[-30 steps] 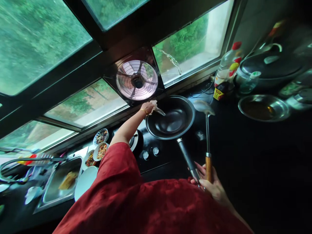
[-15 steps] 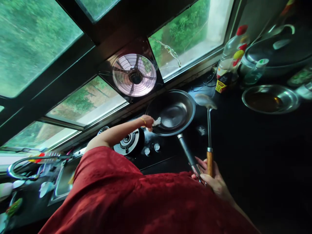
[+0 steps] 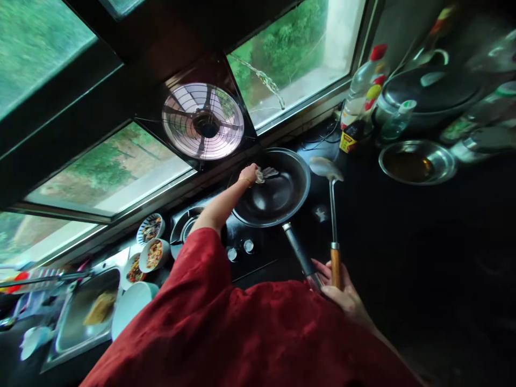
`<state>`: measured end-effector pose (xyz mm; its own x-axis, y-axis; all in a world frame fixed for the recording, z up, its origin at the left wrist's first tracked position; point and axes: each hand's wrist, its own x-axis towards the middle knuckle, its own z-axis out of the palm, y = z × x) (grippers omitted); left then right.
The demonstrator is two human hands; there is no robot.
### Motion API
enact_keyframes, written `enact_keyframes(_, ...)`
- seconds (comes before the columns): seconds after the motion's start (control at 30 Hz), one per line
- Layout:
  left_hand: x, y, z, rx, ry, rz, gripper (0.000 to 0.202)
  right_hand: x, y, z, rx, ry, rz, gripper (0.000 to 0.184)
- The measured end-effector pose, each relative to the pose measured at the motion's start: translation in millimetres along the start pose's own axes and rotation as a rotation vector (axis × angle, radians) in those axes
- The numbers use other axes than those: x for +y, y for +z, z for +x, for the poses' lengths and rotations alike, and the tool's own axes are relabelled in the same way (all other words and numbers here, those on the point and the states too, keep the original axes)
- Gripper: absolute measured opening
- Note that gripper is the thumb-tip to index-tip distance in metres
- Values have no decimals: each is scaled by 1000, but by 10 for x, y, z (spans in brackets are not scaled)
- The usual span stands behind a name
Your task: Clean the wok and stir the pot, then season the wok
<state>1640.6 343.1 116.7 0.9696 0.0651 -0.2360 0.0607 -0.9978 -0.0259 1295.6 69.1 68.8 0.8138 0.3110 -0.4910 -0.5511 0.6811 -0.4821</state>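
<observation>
Inside the dark wok (image 3: 278, 201), my left hand (image 3: 249, 173) is closed on a crumpled white paper towel (image 3: 266, 173) against the far-left part of the inner wall. My right hand (image 3: 346, 295) grips the wooden handle of a metal spatula (image 3: 332, 215), which points up and away with its head beside the wok's right rim. The fingers of that hand also lie at the end of the wok's handle (image 3: 300, 252); how firmly they hold it is hidden. The wok sits on the right side of the stove.
Left of the wok are a gas burner (image 3: 187, 228), several bowls of chopped food (image 3: 154, 253) and a sink (image 3: 66, 333). Bottles (image 3: 363, 94), a large lidded pot (image 3: 431, 91) and a metal basin of dark liquid (image 3: 417, 164) stand right. A fan (image 3: 203, 122) is behind.
My left hand has moved the paper towel from the wok's near-left side to its far-left inner wall. The right hand keeps its hold. The view has shifted, revealing the bowls at left.
</observation>
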Motion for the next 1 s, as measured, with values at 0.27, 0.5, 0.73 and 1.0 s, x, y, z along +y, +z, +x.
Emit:
enact_keyframes(0.27, 639, 669, -217, -264, 221, -480, 47, -29, -5, 55, -18, 2, 4, 50)
enact_keyframes(0.5, 128, 10, -915, -1099, 462, -306, 29, -120, -13, 82, -45, 28, -25, 52)
enact_keyframes(0.73, -584, -934, -756, -283, 125, 34, 35, -259, 46, 127, -73, 37, -157, 48)
enact_keyframes(1.0, 3, -86, -352, -188, -80, 13, 53, -352, -8, 253, -107, 42, -293, 46)
